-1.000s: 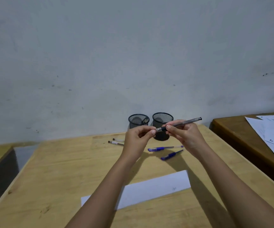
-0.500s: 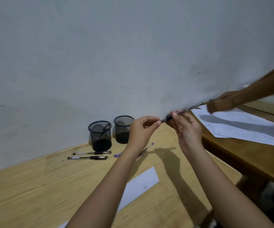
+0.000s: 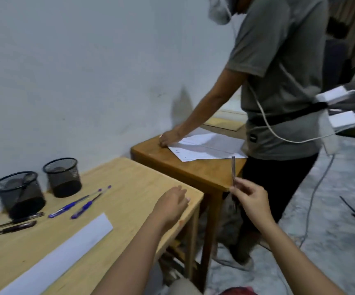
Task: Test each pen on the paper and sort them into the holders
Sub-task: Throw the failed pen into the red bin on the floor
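- Fingers (image 3: 243, 185) of the right hand (image 3: 252, 202) pinched a grey pen (image 3: 233, 169) near its lower end. It stood pretty much upright, out past the right edge of the light table (image 3: 129, 177).
- Left hand (image 3: 172, 204) hovered over that table's near right corner with its fingers loosely curled. It was too blurry to tell if it held anything.
- Left holder (image 3: 16, 194) had one pen (image 3: 24, 184) leaning inside, and the right holder (image 3: 63, 177) sat just beside it.
- Blue pens (image 3: 65, 207) lay side by side in front of the right holder, and dark pens (image 3: 21, 225) lay by the left one.
- Paper strip (image 3: 65, 250) lay nearer on the table.
- Another person (image 3: 283, 71) had a hand on sheets (image 3: 210, 145) on the darker table (image 3: 204, 173).
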`<state>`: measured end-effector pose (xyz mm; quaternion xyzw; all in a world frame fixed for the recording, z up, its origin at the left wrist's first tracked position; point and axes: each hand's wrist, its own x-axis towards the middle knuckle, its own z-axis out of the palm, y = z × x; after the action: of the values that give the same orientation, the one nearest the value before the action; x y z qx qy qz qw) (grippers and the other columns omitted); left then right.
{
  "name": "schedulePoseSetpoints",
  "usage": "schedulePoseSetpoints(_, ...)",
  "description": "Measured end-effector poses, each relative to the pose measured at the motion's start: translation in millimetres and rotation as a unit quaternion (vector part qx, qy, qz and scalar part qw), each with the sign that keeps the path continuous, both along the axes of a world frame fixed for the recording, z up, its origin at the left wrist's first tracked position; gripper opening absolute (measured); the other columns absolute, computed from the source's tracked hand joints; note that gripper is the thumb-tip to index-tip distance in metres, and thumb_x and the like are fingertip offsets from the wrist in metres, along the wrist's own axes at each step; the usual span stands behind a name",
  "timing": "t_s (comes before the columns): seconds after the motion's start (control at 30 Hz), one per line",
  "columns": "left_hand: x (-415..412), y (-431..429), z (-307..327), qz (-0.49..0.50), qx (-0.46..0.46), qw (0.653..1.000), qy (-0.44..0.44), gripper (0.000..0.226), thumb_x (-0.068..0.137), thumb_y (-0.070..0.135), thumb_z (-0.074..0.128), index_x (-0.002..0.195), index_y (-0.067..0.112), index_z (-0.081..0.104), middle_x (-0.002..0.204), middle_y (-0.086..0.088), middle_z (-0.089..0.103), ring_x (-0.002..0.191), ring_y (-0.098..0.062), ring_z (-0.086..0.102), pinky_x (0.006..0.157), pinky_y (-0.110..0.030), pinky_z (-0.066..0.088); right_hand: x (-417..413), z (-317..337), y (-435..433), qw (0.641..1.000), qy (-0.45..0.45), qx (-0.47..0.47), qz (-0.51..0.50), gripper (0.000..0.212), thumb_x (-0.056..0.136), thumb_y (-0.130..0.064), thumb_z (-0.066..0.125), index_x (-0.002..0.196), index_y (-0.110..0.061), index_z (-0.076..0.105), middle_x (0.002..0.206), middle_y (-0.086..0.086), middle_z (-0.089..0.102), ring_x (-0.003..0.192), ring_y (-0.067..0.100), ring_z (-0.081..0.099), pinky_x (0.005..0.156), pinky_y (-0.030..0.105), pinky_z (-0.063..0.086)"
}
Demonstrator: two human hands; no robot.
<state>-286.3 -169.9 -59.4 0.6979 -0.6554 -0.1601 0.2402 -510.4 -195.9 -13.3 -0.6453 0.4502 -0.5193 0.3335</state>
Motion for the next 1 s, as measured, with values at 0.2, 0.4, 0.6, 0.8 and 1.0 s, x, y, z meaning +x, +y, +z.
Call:
schedulePoseSetpoints(0.2,-21.4,-36.3,-11.3,0.055,0.072,0.988,-0.129,0.053,0.101,0.039,0.02,0.149,0.018,0.018,0.159,-0.002,0.01,0.146,-0.02,0.008,0.118,-0.045,0.008,-58.8,-114.8,-18.9,0.988,0.098,0.11,-0.038,0.024,0.083,-0.008,0.067,0.107,-0.011,0.065,0.078,0.003,0.065,0.072,0.011,0.06,0.066,0.02,0.046)
schedulePoseSetpoints(0.4,-28.9,-52.4,-19.4,0.094,0.08,0.98,-0.159,0.053,0.099,0.039,0.021,0.149,0.019,0.019,0.159,-0.001,0.011,0.146,-0.019,0.009,0.116,-0.047,0.009,-86.5,-231.7,-5.7,0.952,0.137,0.263,-0.078,0.025,0.075,0.006,0.061,0.079,-0.019,0.062,0.062,0.006,0.059,0.061,0.025,0.056,0.06,0.021,0.044)
schedulePoseSetpoints(0.6,-28.5,-54.4,-24.5,0.088,0.065,0.979,-0.173,0.053,0.1,0.04,0.022,0.149,0.021,0.019,0.159,-0.001,0.011,0.146,-0.018,0.008,0.116,-0.048,0.009,-107.4,-309.5,24.8,0.919,0.19,0.326,-0.114,0.006,0.076,-0.011,0.066,0.071,-0.011,0.066,0.063,0.006,0.065,0.062,0.024,0.058,0.066,0.031,0.047)
schedulePoseSetpoints(0.8,-24.5,-57.0,-28.2,0.094,0.05,0.979,-0.175,0.053,0.099,0.045,0.021,0.149,0.027,0.018,0.159,0.002,0.012,0.146,-0.017,0.008,0.116,-0.048,0.008,-128.9,-341.4,29.9,0.877,0.219,0.415,-0.106,0.016,0.082,-0.009,0.062,0.09,0.001,0.071,0.087,0.022,0.072,0.083,0.034,0.066,0.072,0.029,0.041)
schedulePoseSetpoints(1.0,-22.9,-57.7,-30.1,0.093,0.035,0.981,-0.168,0.055,0.096,0.05,0.019,0.148,0.03,0.018,0.158,0.004,0.014,0.146,-0.016,0.011,0.117,-0.049,0.011,-138.0,-350.9,27.9,0.851,0.248,0.445,-0.125,0.025,0.088,-0.008,0.052,0.104,0.003,0.067,0.1,0.026,0.069,0.097,0.041,0.062,0.082,0.035,0.045)
